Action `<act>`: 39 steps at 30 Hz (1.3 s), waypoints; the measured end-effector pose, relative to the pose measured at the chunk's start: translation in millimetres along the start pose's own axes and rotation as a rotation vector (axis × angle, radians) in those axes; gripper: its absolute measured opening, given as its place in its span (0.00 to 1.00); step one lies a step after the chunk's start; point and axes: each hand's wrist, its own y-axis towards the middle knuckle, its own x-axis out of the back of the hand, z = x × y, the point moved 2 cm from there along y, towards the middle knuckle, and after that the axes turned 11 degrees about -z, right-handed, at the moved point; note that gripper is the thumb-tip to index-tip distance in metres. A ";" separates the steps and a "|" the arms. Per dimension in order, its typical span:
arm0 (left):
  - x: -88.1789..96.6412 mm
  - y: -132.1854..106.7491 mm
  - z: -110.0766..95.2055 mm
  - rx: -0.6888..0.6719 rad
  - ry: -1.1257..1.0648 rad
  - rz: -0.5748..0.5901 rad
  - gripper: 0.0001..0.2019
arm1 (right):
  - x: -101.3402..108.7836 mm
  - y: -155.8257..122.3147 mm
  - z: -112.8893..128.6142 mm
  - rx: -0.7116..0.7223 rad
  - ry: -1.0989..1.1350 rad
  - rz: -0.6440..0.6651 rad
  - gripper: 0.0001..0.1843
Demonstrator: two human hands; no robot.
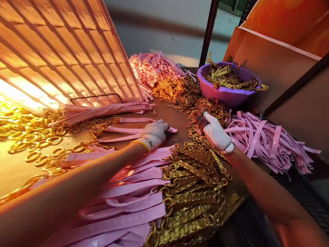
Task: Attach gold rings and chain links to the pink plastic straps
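My left hand, in a dotted knit glove, is closed over a pink strap. The strap's end sticks out past the fingers on the right. My right hand, in a white glove with dark finger covers, has its fingers curled in at the edge of a heap of small gold metal clasps. Whatever those fingers hold is hidden. Below both hands lie rows of pink straps joined by rings to gold chains.
A purple basin of gold chain pieces stands at the back right. Loose pink straps are heaped at the right edge. Gold rings lie left, near a bright slatted panel. Small pink pieces are piled behind.
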 end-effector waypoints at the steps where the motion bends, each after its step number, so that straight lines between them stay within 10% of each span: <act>1: 0.3 -1.8 0.3 -0.008 0.005 -0.020 0.03 | -0.6 0.9 0.3 0.032 -0.025 0.008 0.20; 7: 44.9 -20.3 -5.0 0.025 -0.074 -0.135 0.08 | -24.5 -6.5 0.7 0.280 -0.215 0.115 0.17; 15: 99.1 -96.6 -24.2 0.109 -0.594 0.114 0.12 | -83.4 -51.7 19.9 0.522 -0.764 0.341 0.12; 22: 89.7 -113.6 -15.0 0.337 -0.750 0.040 0.15 | -114.9 -68.3 25.1 0.585 -1.205 0.290 0.14; 34: 75.2 -124.6 -16.7 0.028 -0.116 0.080 0.08 | -114.3 -66.3 -2.5 0.520 -1.317 0.280 0.21; 39: 72.1 -128.4 -13.2 0.048 -0.302 0.044 0.14 | -105.0 -65.5 -7.5 0.524 -1.137 0.270 0.24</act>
